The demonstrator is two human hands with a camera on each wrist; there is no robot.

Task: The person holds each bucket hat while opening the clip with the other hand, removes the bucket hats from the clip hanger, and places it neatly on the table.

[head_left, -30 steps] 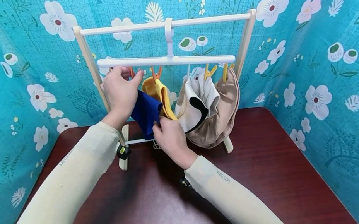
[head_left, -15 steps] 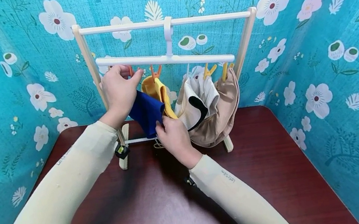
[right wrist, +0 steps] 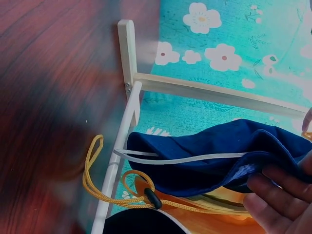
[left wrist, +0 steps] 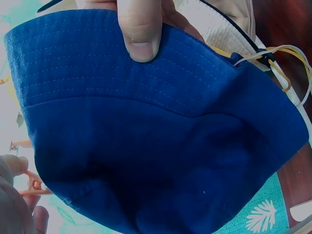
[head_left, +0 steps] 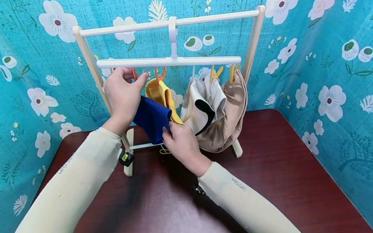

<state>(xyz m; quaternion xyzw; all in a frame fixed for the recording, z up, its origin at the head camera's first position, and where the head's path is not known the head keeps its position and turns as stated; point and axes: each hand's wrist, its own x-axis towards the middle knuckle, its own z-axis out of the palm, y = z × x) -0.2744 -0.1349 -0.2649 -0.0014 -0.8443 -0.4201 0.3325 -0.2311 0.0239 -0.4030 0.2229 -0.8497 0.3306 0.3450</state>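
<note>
A dark blue bucket hat [head_left: 152,118] hangs at the left end of a white hanger bar [head_left: 207,59]. My right hand [head_left: 184,142] pinches its stitched brim, the thumb lying on the outside in the left wrist view. Up at the bar, my left hand [head_left: 123,94] pinches an orange clothespin [left wrist: 34,184] beside the hat's crown. In the head view that hand covers part of the hat's top; whether the pin's jaws grip the cloth is hidden. A thin white cord [right wrist: 195,158] hangs from the hat in the right wrist view.
A yellow hat [head_left: 154,91] on another orange clothespin hangs just right. Beyond it hang a cream hat with black trim [head_left: 192,117], a pale grey one [head_left: 218,97] and a beige one [head_left: 233,103]. A wooden rack [head_left: 259,35] bears the hanger on a dark red table [head_left: 280,175].
My right hand has shifted slightly right, drawing the blue hat's brim a little that way. The left hand stays at the orange clothespin.
</note>
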